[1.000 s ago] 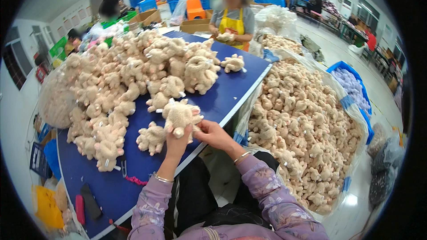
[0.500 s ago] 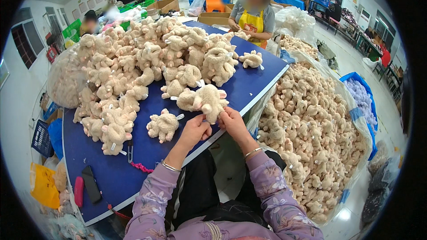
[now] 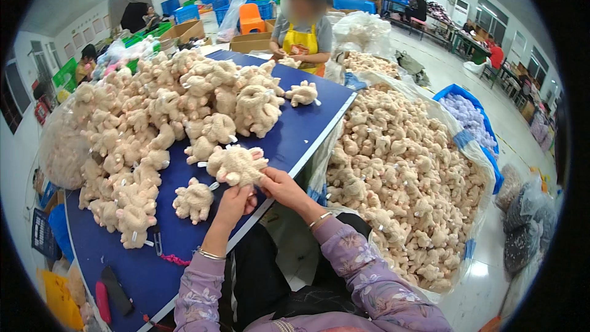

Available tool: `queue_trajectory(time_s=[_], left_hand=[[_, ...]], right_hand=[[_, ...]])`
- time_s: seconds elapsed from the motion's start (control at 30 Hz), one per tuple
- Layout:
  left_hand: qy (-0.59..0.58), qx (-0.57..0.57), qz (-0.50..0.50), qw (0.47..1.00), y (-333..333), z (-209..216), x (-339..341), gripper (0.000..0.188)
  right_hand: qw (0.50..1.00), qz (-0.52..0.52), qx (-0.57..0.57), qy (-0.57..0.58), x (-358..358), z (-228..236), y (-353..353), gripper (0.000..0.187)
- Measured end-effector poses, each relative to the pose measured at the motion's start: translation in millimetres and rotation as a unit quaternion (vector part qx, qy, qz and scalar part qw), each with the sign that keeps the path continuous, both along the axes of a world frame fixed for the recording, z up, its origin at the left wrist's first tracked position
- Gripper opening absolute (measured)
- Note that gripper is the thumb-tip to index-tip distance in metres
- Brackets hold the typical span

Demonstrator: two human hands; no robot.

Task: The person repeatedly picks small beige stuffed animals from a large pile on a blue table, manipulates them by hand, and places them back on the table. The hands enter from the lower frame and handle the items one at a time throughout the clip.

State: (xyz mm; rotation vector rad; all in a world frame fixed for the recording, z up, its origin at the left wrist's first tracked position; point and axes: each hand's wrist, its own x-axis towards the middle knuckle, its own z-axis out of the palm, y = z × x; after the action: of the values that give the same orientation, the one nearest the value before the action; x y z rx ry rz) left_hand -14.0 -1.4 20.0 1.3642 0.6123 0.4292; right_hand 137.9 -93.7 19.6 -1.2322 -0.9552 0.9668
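A cream plush toy animal (image 3: 236,165) with pink ears is held over the near edge of the blue table (image 3: 295,129). My left hand (image 3: 236,204) pinches its underside from below. My right hand (image 3: 279,187) grips it at its right end, with fingers closed; whatever lies between the fingertips is hidden. Close to my left hand lies a loose plush toy (image 3: 193,200) with a white tag. Behind the held toy rises a big heap of similar plush toys (image 3: 147,110).
At my right stands a large sack (image 3: 405,190) filled with the same toys. Metal thread snips (image 3: 158,243) on a pink cord, a black phone (image 3: 115,291) and a pink case (image 3: 102,302) lie at the table's left. A person in a yellow apron (image 3: 300,42) works across the table.
My view has swung to the right. The held toy has tilted from upright to lying sideways, its pink-eared end toward my right hand. Both hands still hold it.
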Motion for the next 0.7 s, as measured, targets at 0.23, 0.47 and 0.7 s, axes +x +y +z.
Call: queue_trajectory(time_s=[0.23,0.47,0.7], left_hand=[[-0.086,0.012,0.002,0.996,-3.9,2.4,5.3,0.016],[-0.116,0.0,0.007,0.993,-5.6,9.5,3.7,0.015],[-0.022,0.07,0.001,0.997,-1.1,7.8,2.9,0.033]], right_hand=[[0.994,0.029,0.044,0.101,0.3,12.0,-4.5,0.025],[0.989,0.041,0.067,0.129,0.8,15.5,-4.6,0.028],[0.995,0.007,-0.017,0.094,6.7,10.1,-3.6,0.027]])
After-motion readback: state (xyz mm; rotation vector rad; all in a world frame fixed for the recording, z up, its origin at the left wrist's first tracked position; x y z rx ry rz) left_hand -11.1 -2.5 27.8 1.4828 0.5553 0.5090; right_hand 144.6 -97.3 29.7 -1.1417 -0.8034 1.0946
